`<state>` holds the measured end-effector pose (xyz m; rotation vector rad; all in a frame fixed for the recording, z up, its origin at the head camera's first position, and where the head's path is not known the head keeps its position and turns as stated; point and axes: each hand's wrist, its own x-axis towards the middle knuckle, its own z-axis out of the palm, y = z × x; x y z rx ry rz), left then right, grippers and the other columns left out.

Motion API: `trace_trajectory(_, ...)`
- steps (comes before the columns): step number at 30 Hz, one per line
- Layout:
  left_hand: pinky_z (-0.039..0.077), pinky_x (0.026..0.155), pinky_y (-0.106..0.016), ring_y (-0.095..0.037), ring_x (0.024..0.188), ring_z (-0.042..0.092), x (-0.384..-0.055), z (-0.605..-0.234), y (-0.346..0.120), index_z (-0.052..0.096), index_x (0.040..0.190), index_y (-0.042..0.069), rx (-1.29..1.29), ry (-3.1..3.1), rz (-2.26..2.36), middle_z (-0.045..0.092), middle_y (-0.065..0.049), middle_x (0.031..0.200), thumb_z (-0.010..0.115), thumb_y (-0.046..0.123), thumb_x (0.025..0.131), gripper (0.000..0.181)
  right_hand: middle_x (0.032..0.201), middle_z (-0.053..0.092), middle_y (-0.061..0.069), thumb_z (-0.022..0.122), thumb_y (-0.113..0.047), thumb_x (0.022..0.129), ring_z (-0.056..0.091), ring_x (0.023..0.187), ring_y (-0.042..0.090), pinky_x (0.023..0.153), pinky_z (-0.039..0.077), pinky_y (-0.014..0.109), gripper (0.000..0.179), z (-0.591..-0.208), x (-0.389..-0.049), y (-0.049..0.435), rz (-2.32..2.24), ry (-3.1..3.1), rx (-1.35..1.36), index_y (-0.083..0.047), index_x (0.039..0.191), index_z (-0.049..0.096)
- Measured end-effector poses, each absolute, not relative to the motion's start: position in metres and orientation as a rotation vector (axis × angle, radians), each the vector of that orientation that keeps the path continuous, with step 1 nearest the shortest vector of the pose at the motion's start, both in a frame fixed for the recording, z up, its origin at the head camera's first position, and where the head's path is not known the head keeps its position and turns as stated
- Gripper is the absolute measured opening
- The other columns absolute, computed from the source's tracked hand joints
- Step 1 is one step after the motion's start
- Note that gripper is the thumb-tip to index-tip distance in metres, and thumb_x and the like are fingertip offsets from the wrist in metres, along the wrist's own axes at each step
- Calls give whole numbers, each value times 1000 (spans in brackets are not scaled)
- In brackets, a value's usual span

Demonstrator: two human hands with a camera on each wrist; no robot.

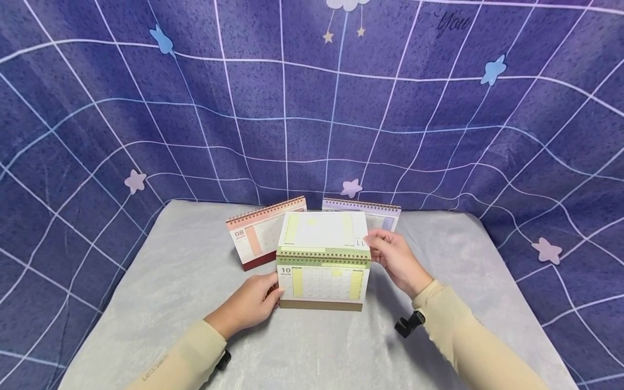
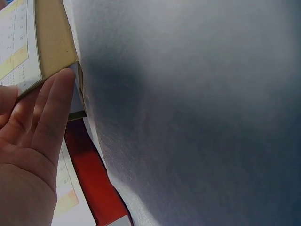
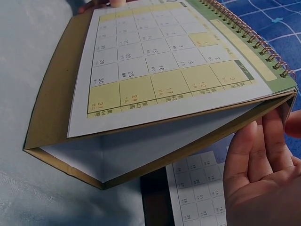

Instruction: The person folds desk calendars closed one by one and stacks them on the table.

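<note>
A green-and-yellow spiral-bound desk calendar (image 1: 322, 283) stands on its brown card base, its front page marked 10. Its far face, with a page marked 11 upside down, also shows in the head view. My left hand (image 1: 253, 301) grips the calendar's lower left side, thumb on the front and fingers (image 2: 55, 106) reaching inside the stand. Up at the right side, my right hand (image 1: 396, 259) holds the far panel's edge near the 11, thumb on top. In the right wrist view its fingers (image 3: 242, 153) lie against that panel near the spiral binding (image 3: 254, 35).
Behind on the left stands an orange calendar (image 1: 260, 227) marked 08 with a dark red base. A purple calendar (image 1: 385, 221) stands behind on the right, partly hidden. A grey cloth covers the table (image 1: 185, 244); a blue gridded curtain (image 1: 312, 135) hangs behind it.
</note>
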<state>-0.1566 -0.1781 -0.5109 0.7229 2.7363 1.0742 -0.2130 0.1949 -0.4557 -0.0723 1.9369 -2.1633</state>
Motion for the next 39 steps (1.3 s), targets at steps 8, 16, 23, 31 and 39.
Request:
trace_trajectory(8,56,74,-25,4,79,61,-157,-512,-178,76,137,5,726,2734,1070,78,3,94,70,11,117,22,94,87,-12,57,-2,116,80,85,3,84,67,23,21,-456,-212,195,-2166,1942,-89,-10,112,76)
trace_trajectory(16,57,75,-26,3,81,62,-157,-512,-179,76,139,6,731,2739,1063,82,3,100,70,12,117,23,94,87,-12,58,-3,117,79,84,4,84,67,23,18,-454,-211,195,-2164,1959,-97,-4,119,76)
trace_trajectory(23,56,75,-26,3,81,62,-157,-513,-179,77,137,6,742,2740,1070,82,3,100,71,12,117,21,93,87,-12,59,-3,116,77,83,4,83,66,22,17,-454,-211,195,-2174,1973,-95,-3,118,76)
trace_trajectory(31,56,75,-26,1,82,62,-156,-511,-178,77,136,7,742,2740,1083,82,4,99,71,14,118,21,93,86,-12,59,-3,116,76,82,4,82,65,22,16,-454,-211,195,-2168,1987,-118,0,120,74)
trace_trajectory(39,56,76,-26,1,82,62,-157,-513,-178,78,136,6,744,2750,1079,81,4,98,71,12,117,20,92,87,-12,59,-2,115,76,82,3,81,65,22,16,-454,-211,196,-2173,1993,-134,1,120,74)
